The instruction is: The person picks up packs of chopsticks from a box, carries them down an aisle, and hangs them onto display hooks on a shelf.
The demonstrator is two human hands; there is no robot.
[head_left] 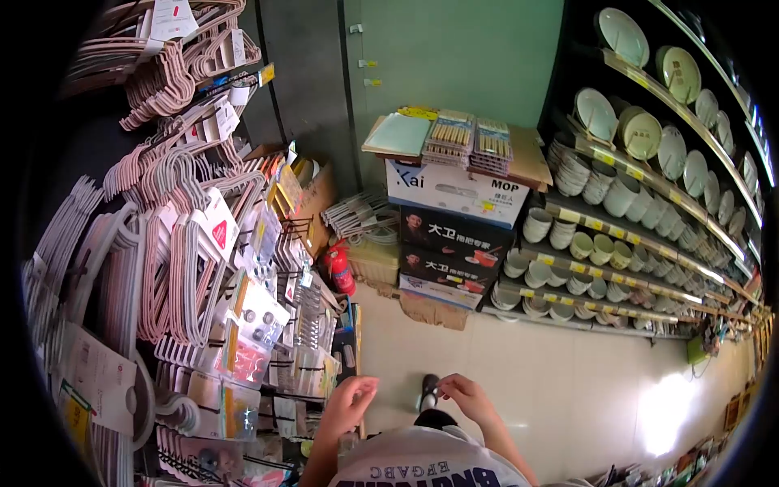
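Note:
My left hand (352, 399) is in front of my body at the lower middle of the head view, beside the edge of the hanger rack. Its fingers are loosely bent, with a gap between them and nothing held. To the right, my right hand (466, 393) hovers over the floor, fingers half curled and apart, also without anything in it. The two hands do not touch each other. Nearest the left hand are packaged hooks and small goods on the rack (312, 369). A shoe (428, 390) shows below, between the hands.
Pink and white hangers (182, 268) crowd the left side. A red fire extinguisher (340, 268) stands on the floor by stacked mop boxes (458, 231), topped with packaged goods (450, 138). Shelves of bowls and plates (621, 195) line the right. Pale tiled floor (552, 373) lies between.

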